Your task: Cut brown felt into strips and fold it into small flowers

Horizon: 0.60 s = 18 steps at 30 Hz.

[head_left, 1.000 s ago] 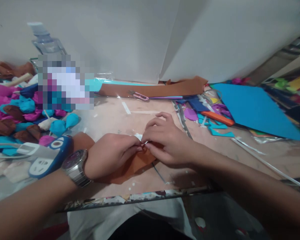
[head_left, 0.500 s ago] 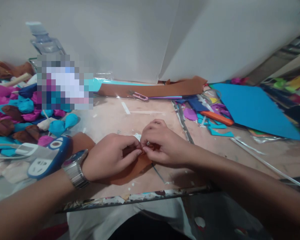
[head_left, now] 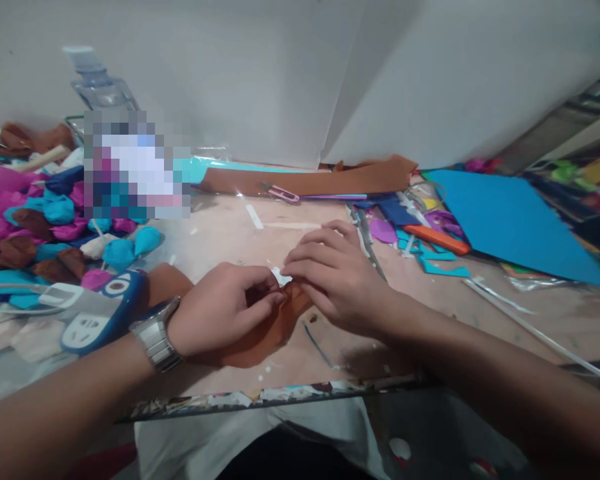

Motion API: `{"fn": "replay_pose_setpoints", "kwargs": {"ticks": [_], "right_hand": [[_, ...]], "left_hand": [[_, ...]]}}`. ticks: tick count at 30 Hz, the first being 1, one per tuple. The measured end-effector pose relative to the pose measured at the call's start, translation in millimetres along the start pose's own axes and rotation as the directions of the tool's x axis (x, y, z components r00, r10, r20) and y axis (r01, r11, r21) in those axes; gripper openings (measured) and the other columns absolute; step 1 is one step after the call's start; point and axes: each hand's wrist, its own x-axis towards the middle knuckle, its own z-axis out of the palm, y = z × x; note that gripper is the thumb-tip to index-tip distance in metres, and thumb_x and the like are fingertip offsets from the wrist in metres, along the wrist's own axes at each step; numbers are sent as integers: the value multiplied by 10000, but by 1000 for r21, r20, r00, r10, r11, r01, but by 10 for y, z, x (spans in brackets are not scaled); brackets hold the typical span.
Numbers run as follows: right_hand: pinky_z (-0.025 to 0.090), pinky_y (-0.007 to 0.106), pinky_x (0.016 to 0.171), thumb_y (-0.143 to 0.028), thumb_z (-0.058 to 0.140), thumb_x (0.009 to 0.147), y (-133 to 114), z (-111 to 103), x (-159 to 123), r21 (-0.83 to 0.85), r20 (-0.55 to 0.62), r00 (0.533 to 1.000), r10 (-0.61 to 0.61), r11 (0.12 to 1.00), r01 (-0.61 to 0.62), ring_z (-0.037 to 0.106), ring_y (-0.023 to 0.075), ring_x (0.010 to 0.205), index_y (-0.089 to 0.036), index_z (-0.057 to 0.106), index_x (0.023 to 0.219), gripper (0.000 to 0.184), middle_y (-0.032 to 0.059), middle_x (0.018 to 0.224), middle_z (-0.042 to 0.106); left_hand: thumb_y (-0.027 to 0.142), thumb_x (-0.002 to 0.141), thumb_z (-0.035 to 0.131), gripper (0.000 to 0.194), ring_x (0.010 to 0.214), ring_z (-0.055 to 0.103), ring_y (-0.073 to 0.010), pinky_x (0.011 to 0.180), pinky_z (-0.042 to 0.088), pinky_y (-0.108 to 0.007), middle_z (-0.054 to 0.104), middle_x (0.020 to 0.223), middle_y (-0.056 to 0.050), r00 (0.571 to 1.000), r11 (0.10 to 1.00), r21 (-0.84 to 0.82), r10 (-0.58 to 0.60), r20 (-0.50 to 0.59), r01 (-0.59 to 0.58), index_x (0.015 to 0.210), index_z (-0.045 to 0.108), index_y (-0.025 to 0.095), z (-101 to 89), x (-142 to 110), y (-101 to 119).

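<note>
A piece of brown crepe paper (head_left: 260,337) lies on the table in front of me. My left hand (head_left: 220,313), with a metal watch on its wrist, pinches the paper's upper edge with thumb and forefinger. My right hand (head_left: 335,280) rests on the same edge, fingers curled down over it, touching the left fingertips. A small white bit (head_left: 280,275) pokes out between the two hands; what it is I cannot make out.
A heap of pink, blue and brown crepe paper balls (head_left: 40,227) fills the left side, with a blue-and-white power strip (head_left: 95,310) before it. A plastic bottle (head_left: 97,80) stands behind. A long brown strip (head_left: 310,180), an orange cutter (head_left: 437,239) and a blue sheet (head_left: 510,223) lie at the back and right.
My right hand's fingers have stretched out a little over the paper's edge after being bunched. The brown paper is more gathered between the hands. The left hand has hardly moved.
</note>
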Motion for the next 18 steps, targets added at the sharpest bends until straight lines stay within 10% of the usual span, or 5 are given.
{"fn": "replay_pose_setpoints", "kwargs": {"ticks": [18], "right_hand": [[291, 494, 1153, -196, 530, 1018, 6, 85, -26, 270, 190, 982, 17, 960, -69, 608, 220, 1060, -207, 668, 963, 149, 49, 991, 716]], "left_hand": [[326, 986, 610, 197, 656, 566, -106, 656, 391, -250, 685, 737, 40, 997, 994, -87, 71, 37, -68, 871, 704, 196, 10, 5, -26]]}}
